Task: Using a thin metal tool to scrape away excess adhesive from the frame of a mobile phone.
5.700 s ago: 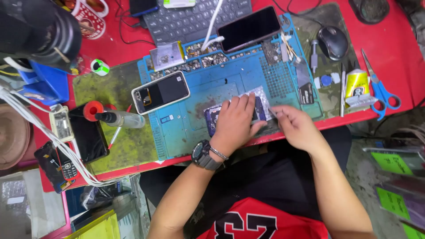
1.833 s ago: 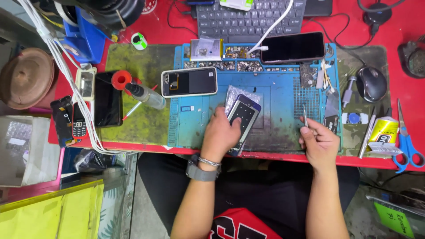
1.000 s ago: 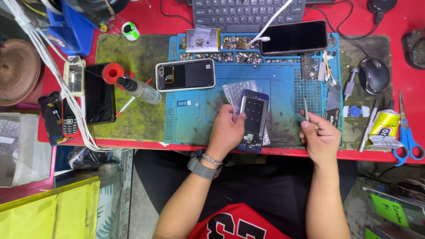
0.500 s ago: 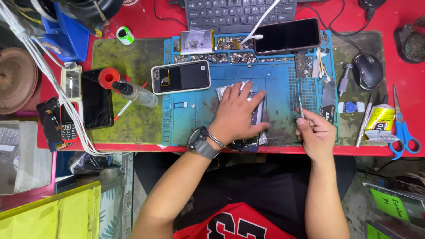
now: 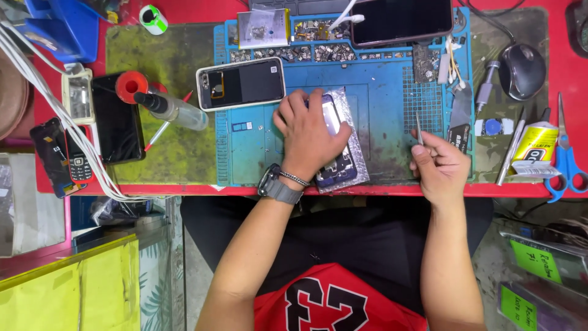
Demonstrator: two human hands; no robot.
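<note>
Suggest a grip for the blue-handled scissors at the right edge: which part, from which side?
Probably the blades and pivot of the scissors, from above. They lie flat on the red table, blades pointing away, loops at the near edge. A glue tube crowds their left side; the right is clearer.

A single camera sits on the person's head and looks almost straight down, so the red surface (image 5: 502, 190) is seen from above, its near edge running across the middle of the frame. The far side of the surface lies at the top of the picture, where the keyboard and other things are cut off by the frame. The lower half shows the person's own lap and both forearms reaching up into view from the bottom. The view is close: the blue work mat (image 5: 380, 104) fills the centre, with the left hand (image 5: 309, 138) and right hand (image 5: 440, 165) on it. The floor and boxes show at the sides. There is no second view to share anything with.
</note>
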